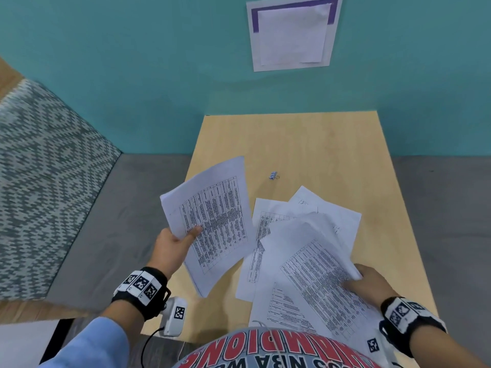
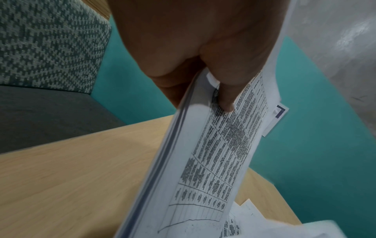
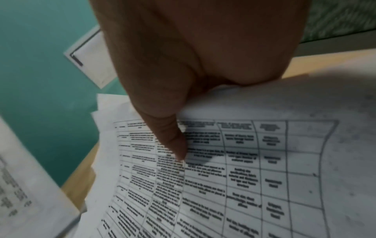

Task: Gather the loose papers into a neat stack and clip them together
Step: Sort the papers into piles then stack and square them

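My left hand [image 1: 183,239] pinches a small bundle of printed sheets [image 1: 212,221] by its left edge and holds it tilted above the table's left side. In the left wrist view the thumb [image 2: 225,96] lies on the top page of that bundle [image 2: 203,161]. My right hand [image 1: 358,278] pinches the right edge of a curled printed sheet [image 1: 316,266], thumb [image 3: 175,145] on top of the sheet [image 3: 244,177]. Several loose sheets [image 1: 268,221] lie fanned beneath it on the wooden table [image 1: 305,144]. A small binder clip [image 1: 273,175] lies on the table beyond the papers.
A patterned upholstered seat [image 1: 45,176] with a grey cushion stands left of the table. The teal wall [image 1: 132,62] behind carries a taped paper notice [image 1: 292,33]. Bare tabletop shows at the far end and the right side.
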The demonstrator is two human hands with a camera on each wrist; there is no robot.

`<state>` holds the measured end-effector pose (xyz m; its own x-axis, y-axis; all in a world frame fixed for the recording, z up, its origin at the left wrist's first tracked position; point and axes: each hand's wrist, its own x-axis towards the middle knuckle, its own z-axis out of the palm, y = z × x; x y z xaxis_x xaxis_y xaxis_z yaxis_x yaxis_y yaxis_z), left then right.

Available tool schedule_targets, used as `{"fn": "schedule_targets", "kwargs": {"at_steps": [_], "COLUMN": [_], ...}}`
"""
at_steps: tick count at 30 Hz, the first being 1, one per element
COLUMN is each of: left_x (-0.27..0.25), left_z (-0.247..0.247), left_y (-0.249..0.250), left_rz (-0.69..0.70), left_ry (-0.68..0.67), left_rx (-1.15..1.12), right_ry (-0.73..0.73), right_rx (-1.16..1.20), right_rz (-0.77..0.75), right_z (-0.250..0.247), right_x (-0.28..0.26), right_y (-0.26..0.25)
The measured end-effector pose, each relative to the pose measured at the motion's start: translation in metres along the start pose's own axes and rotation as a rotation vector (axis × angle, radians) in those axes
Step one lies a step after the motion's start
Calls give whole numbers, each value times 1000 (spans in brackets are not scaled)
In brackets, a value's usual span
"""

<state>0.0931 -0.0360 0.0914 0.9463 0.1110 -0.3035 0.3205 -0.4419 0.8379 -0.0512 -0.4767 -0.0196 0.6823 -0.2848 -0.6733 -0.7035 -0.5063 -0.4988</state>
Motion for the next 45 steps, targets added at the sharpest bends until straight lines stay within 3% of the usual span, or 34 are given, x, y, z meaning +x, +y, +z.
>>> {"fn": "schedule_targets", "kwargs": {"at_steps": [8, 11, 14, 17, 25, 30, 34, 39, 42, 43, 45], "left_x": [5, 5, 1, -8, -32, -41, -43, -53, -59, -61, -52], "left_z": [9, 18, 27, 38, 57, 47, 43, 47, 49, 44, 44], "left_y": [4, 13, 27, 43, 81, 96, 103, 120, 121, 116, 109], "left_rz": [25, 37, 44, 13, 32, 150, 138, 167, -40, -58, -28], "left_ry": [-12, -38, -107, -201, -453, -564, -694, -716, -516, -515, -690], "left_rx": [-9, -19, -37, -114, -457, -431, -453, -397, -538, -577, -583], "right_ry": [234, 310, 233, 107, -132, -306, -367, -427, -448, -440, -395], "right_rx": [265, 492, 879, 1017, 888, 912, 878, 922, 869, 858, 878], "right_rz": [-250, -311, -243, -235, -321, -297, -283, -236, -216, -213, -204], "right_z": [-81, -107, -122, -121, -92, -96, -99, -91, -85, -84, -85], "right_x": [-57, -64, -61, -61, -72, -80, -85, -88, -87, -87, -87], "right_y": [-23, -37, -47, -63, -98, -106, -114, -126, -131, -132, -130]}}
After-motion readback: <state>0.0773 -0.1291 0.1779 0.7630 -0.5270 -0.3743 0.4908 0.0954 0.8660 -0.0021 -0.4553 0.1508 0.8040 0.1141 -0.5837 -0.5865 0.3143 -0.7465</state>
